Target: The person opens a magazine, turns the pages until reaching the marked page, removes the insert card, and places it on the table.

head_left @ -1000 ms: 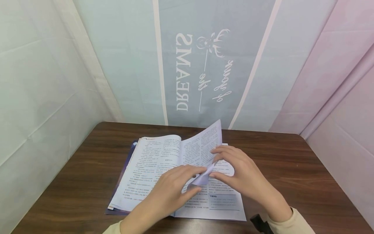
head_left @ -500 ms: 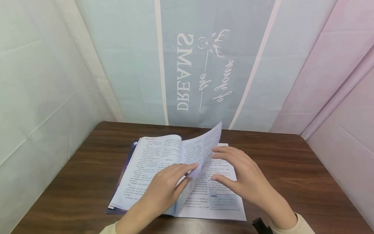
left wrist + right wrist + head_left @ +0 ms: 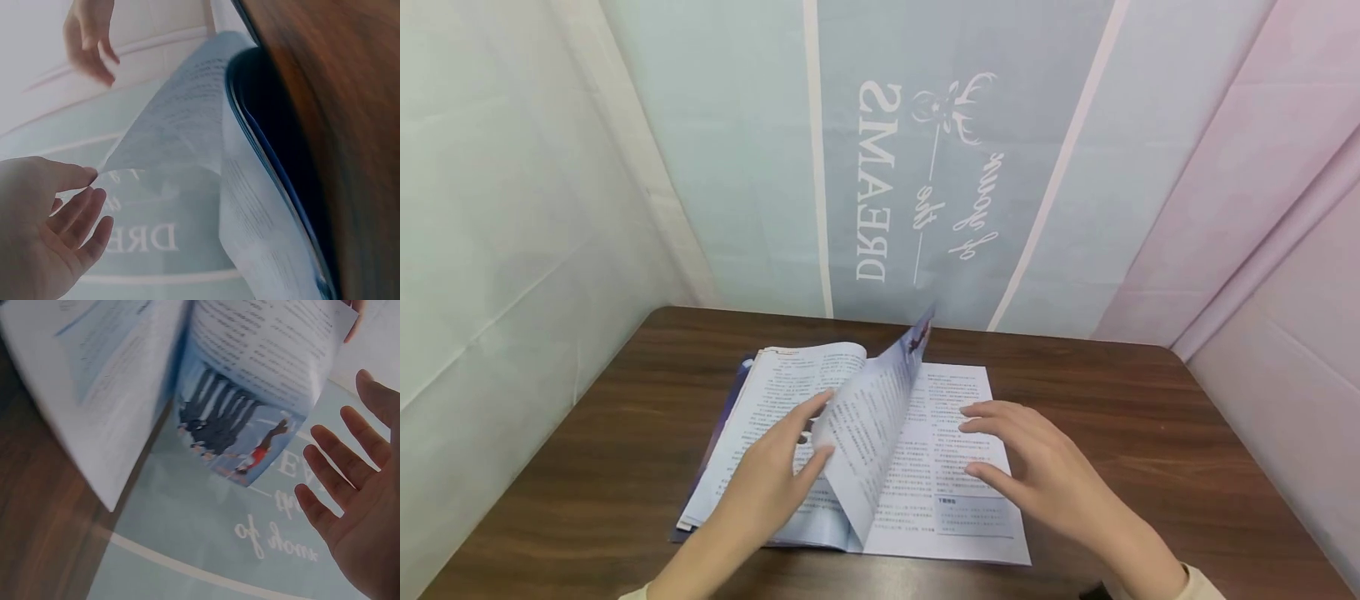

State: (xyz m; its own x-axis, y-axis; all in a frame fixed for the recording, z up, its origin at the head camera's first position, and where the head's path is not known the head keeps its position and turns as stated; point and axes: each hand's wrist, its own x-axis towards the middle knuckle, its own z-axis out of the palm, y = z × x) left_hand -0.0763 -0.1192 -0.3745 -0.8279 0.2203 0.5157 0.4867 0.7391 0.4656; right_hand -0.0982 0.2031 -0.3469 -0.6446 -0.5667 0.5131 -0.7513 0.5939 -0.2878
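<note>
The left hand (image 3: 767, 471), left of the lower centre of the head view, pinches the outer edge of a lifted page (image 3: 868, 437) between thumb and forefinger; the left wrist view shows the contact at a corner, with the other fingers loosely bent beneath. The right hand (image 3: 1037, 458), right of the lower centre, grips nothing: its fingers are spread and slightly bent, over the right-hand page of the magazine.

The lifted page stands up in a curve near the lower middle of the frame, its far corner peaking just above the counter's back edge. It looks thin, very light and limp, bending readily, so it should follow a gentle pull; a sharp tug could crease it or tear it at the fold. The outer edge or corner seems the best place to take hold, with fingertips only, as smooth paper may slip.

Around it, the magazine (image 3: 962, 442) lies spread on the counter (image 3: 1150, 442) at lower centre. The bound stack should be heavier and steadier than one sheet, its dark blue cover (image 3: 722, 427) showing along the left side.
</note>
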